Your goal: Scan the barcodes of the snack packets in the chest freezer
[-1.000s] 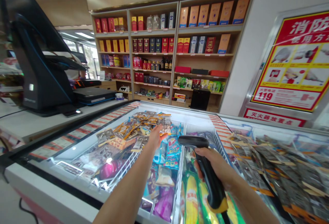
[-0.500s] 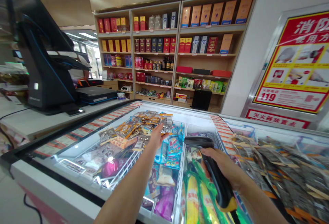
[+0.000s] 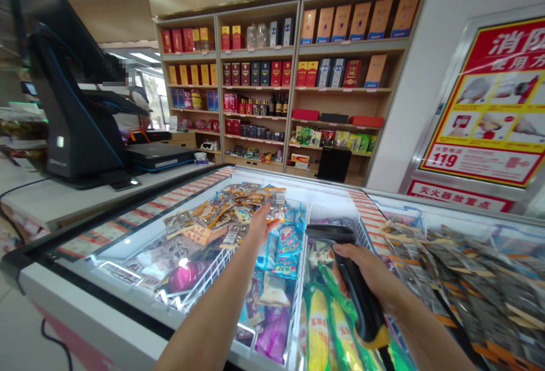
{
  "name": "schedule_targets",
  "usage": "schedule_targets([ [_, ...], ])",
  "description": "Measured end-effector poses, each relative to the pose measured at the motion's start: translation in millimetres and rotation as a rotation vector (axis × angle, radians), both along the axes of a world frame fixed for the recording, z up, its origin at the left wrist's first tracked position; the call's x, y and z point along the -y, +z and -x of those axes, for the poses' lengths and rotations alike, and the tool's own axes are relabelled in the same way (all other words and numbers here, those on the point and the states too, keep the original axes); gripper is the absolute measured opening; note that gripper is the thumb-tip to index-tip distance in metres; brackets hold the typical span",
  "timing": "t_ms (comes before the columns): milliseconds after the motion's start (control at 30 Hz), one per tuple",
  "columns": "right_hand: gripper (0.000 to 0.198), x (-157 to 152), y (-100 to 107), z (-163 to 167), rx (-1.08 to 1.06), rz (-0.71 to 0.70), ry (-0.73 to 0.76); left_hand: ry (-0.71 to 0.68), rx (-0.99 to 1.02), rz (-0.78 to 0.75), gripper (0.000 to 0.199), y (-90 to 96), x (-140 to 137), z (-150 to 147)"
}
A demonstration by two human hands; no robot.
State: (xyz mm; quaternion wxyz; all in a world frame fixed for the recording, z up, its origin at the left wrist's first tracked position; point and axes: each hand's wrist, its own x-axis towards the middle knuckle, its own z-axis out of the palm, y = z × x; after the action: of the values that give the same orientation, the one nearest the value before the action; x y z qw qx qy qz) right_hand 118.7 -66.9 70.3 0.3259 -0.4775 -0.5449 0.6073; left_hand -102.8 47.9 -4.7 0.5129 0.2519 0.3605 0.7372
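My right hand (image 3: 377,274) is wrapped round the handle of a black barcode scanner (image 3: 360,297) with a yellow base and a cable. The scanner's head points left, toward my other hand. My left hand (image 3: 260,224) grips a small snack packet (image 3: 276,203) by its lower edge, and a printed label with a barcode faces me. Just beyond and left of it lies a heap of orange and brown snack packets (image 3: 213,212) on the freezer's glass top. Through the glass, blue ice cream packets (image 3: 290,243) and yellow corn-shaped packs (image 3: 318,325) show in white wire baskets.
A chest freezer (image 3: 85,297) with a dark rim stands in front of me. More dark packets (image 3: 464,280) are piled at the right. On the left counter stands a cash register (image 3: 80,104); a person is partly visible behind it. Shelves (image 3: 259,55) of boxed goods line the back.
Almost nothing differs. The scanner in my right hand has shifted very slightly, while my left hand keeps the packet in the same place.
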Motion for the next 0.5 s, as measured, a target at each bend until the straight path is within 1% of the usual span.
schedule_targets([
  [100,0.036,-0.3,-0.4,0.1,0.021,0.006,-0.005,-0.001,0.009,0.010,0.012,0.3,0.0,0.0],
  [167,0.032,-1.6,-0.6,0.4,0.020,0.029,-0.026,0.001,0.019,0.027,0.012,0.8,0.2,-0.6],
  [233,0.023,-3.0,0.0,0.3,-0.003,0.028,-0.093,-0.012,0.030,0.044,0.012,1.9,0.6,-2.0],
  [300,0.016,-3.9,0.7,-0.8,-0.076,-0.005,-0.160,-0.043,0.043,0.060,0.014,3.6,1.4,-4.1],
  [333,0.018,-4.2,0.7,-1.7,-0.127,-0.013,-0.163,-0.060,0.049,0.072,0.015,4.6,2.0,-5.1],
  [400,0.019,-4.3,-0.9,-4.1,-0.234,0.012,-0.116,-0.091,0.058,0.088,0.017,6.5,3.1,-6.9],
  [433,0.019,-4.2,-2.6,-5.4,-0.262,0.049,-0.086,-0.099,0.060,0.094,0.017,7.2,3.5,-7.4],
  [500,0.017,-3.6,-6.9,-7.2,-0.241,0.131,-0.048,-0.097,0.064,0.107,0.017,7.6,3.6,-7.5],
])
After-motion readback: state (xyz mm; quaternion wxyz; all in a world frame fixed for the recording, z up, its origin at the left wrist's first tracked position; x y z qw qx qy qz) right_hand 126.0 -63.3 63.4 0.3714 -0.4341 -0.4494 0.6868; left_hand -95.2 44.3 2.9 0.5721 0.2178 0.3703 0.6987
